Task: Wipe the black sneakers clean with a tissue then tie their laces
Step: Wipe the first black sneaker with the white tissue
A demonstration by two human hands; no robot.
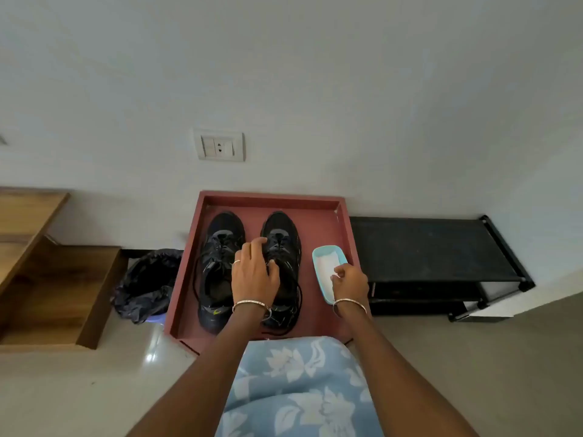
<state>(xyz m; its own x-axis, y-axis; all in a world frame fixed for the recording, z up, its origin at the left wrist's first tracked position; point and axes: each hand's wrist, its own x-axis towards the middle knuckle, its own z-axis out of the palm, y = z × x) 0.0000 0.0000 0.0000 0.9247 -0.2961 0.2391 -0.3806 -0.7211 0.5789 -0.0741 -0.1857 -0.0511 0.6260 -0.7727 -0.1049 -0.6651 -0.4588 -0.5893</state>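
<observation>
Early stage: two sneakers [249,269] stand side by side in a red tray [315,212], laces [197,279] loose and untied; wiping seems not yet begun. The left hand [254,272] rests palm-down, fingers spread, on the right-hand sneaker, gripping nothing visible. The right hand [350,280] pinches a tissue [325,266] in a blue dish [318,252] just beside that sneaker. Left of the left hand stands a bin [146,285]; right of the right hand, a black rack [435,247]. Nothing blocks either hand.
</observation>
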